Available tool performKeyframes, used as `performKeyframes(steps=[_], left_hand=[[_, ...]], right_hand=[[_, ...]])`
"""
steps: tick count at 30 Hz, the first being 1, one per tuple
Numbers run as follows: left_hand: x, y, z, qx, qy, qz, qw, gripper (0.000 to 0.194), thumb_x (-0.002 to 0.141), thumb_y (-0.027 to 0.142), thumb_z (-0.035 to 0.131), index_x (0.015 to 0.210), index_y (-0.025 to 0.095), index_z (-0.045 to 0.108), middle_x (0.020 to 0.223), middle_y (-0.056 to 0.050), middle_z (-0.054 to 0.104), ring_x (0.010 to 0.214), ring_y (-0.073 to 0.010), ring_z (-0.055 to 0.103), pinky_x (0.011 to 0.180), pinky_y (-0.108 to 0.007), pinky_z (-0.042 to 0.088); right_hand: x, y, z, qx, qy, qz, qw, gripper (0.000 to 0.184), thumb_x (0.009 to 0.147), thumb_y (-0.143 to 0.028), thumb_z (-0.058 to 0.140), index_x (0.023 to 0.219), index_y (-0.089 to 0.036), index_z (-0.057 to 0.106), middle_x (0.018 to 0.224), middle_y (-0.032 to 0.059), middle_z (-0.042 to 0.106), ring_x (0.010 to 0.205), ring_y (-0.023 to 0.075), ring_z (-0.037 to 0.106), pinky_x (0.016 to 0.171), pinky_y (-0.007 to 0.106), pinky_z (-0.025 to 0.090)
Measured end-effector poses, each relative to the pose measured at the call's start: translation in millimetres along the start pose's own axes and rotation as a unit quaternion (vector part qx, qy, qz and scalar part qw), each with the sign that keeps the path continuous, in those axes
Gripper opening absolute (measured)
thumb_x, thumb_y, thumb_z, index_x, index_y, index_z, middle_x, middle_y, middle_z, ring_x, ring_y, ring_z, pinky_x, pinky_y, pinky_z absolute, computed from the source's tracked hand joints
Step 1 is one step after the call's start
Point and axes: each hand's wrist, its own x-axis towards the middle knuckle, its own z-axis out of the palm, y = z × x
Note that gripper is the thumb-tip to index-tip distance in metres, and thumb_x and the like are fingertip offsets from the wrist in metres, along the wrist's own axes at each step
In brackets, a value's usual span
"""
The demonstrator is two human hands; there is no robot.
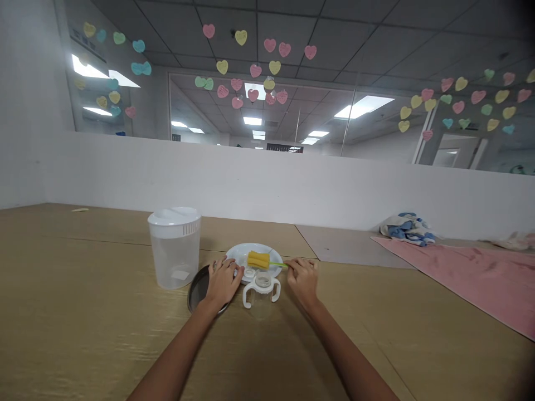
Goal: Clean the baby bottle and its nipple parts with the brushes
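- Two hands are working close around the white plate [254, 249], which sits on the tan surface [83, 289], and several loose things lie within their reach.
- Your right hand [302, 280] pinches the end of the green handle of a bottle brush [276, 264], and its yellow sponge head lies on the plate. That thin handle gives you little control, so a quick lift could flick the head against the plate or past its rim.
- Your left hand [223, 282] curves over the plate's near edge, and you can't tell from this view whether it grips anything. Leaning there could tip the plate.
- A dark round lid [195, 289] lies tilted, partly under that hand. If it slips free, it could slide or roll away.
- A small white cap [249, 273] sits at the plate's edge beside your fingers, where a slight nudge could send it off.
- The clear two-handled cup [261, 303] stands just in front of the plate, between your wrists. Drawing your arms together could topple it.
- The lidded plastic pitcher [174, 260] stands left of the lid, so a wide sweep of your left arm could knock it over.
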Motion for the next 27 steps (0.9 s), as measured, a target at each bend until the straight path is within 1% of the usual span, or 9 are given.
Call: performKeyframes(steps=[2, 3, 6, 9, 13, 18, 22, 24, 27], left_hand=[[0, 0, 0.3, -0.003, -0.001, -0.001, 1.0, 0.034, 0.091, 0.035, 0.035, 0.088, 0.021, 0.066, 0.119, -0.005, 0.061, 0.122, -0.0262, 0.041, 0.101, -0.048, 0.024], [0, 0, 0.4, -0.005, -0.001, -0.001, 1.0, 0.034, 0.091, 0.035, 0.035, 0.088, 0.021, 0.066, 0.119, -0.006, 0.061, 0.122, -0.0261, 0.041, 0.1, -0.048, 0.024], [-1, 0, 0.9, -0.009, 0.002, 0.0, 1.0, 0.035, 0.091, 0.035, 0.035, 0.088, 0.021, 0.066, 0.118, -0.006, 0.062, 0.122, -0.026, 0.041, 0.1, -0.048, 0.024], [-1, 1, 1.3, -0.009, 0.006, 0.001, 1.0, 0.035, 0.091, 0.035, 0.035, 0.087, 0.021, 0.067, 0.117, -0.006, 0.062, 0.121, -0.0261, 0.041, 0.101, -0.048, 0.024], [0, 2, -0.9, -0.004, 0.005, 0.0, 1.0, 0.035, 0.09, 0.036, 0.036, 0.088, 0.022, 0.068, 0.118, -0.006, 0.062, 0.121, -0.027, 0.042, 0.1, -0.049, 0.026], [5, 3, -5.1, 0.003, -0.008, -0.016, 1.0, 0.031, 0.085, 0.041, 0.044, 0.089, 0.026, 0.071, 0.125, -0.005, 0.058, 0.123, -0.0289, 0.039, 0.101, -0.051, 0.024], [22, 4, -1.5, 0.012, -0.065, -0.012, 0.998, 0.032, 0.083, 0.043, 0.044, 0.089, 0.028, 0.072, 0.129, -0.004, 0.055, 0.128, -0.0306, 0.034, 0.103, -0.052, 0.02], [33, 4, 1.4, 0.028, -0.09, -0.01, 0.995, 0.033, 0.08, 0.045, 0.046, 0.086, 0.026, 0.073, 0.124, -0.007, 0.059, 0.128, -0.0312, 0.035, 0.103, -0.051, 0.019], [46, 6, 3.4, 0.036, -0.11, -0.005, 0.993, 0.034, 0.075, 0.047, 0.052, 0.086, 0.022, 0.073, 0.11, -0.013, 0.067, 0.122, -0.0314, 0.044, 0.103, -0.05, 0.02]], right_hand=[[1, 2, -3, -0.017, 0.019, 0.001, 1.0, 0.03, 0.071, -0.005, 0.047, 0.073, -0.022, 0.071, 0.069, -0.0002, 0.064, 0.068, 0.012, 0.051, 0.075, 0.03, 0.024], [2, 2, -4, -0.025, 0.02, -0.009, 0.999, 0.029, 0.07, -0.005, 0.048, 0.073, -0.022, 0.071, 0.069, -0.0001, 0.063, 0.067, 0.012, 0.05, 0.075, 0.031, 0.024], [2, 0, -1, -0.039, -0.004, -0.064, 0.997, 0.028, 0.068, -0.005, 0.05, 0.077, -0.022, 0.071, 0.071, 0.0007, 0.062, 0.069, 0.0125, 0.05, 0.074, 0.031, 0.024], [1, -4, 4, -0.052, -0.026, -0.111, 0.992, 0.03, 0.07, -0.004, 0.051, 0.084, -0.021, 0.071, 0.076, 0.0025, 0.063, 0.071, 0.0134, 0.05, 0.072, 0.03, 0.024], [-1, -8, 10, -0.081, -0.03, -0.133, 0.987, 0.03, 0.072, -0.003, 0.051, 0.088, -0.02, 0.07, 0.077, 0.0043, 0.063, 0.07, 0.0147, 0.05, 0.07, 0.03, 0.024], [-2, -9, 11, -0.087, -0.03, -0.13, 0.987, 0.029, 0.073, -0.002, 0.052, 0.088, -0.019, 0.07, 0.077, 0.005, 0.062, 0.072, 0.0154, 0.05, 0.069, 0.03, 0.024], [-2, -10, 9, -0.074, -0.025, -0.096, 0.992, 0.028, 0.072, -0.003, 0.051, 0.085, -0.02, 0.07, 0.074, 0.004, 0.063, 0.07, 0.0153, 0.05, 0.068, 0.03, 0.024], [-2, -9, 7, -0.061, -0.022, -0.077, 0.995, 0.028, 0.072, -0.004, 0.051, 0.083, -0.02, 0.07, 0.073, 0.0035, 0.063, 0.07, 0.0152, 0.05, 0.068, 0.029, 0.024], [-1, -7, 5, -0.048, -0.019, -0.052, 0.997, 0.028, 0.072, -0.003, 0.051, 0.082, -0.02, 0.07, 0.074, 0.003, 0.064, 0.07, 0.0149, 0.051, 0.068, 0.029, 0.023]])
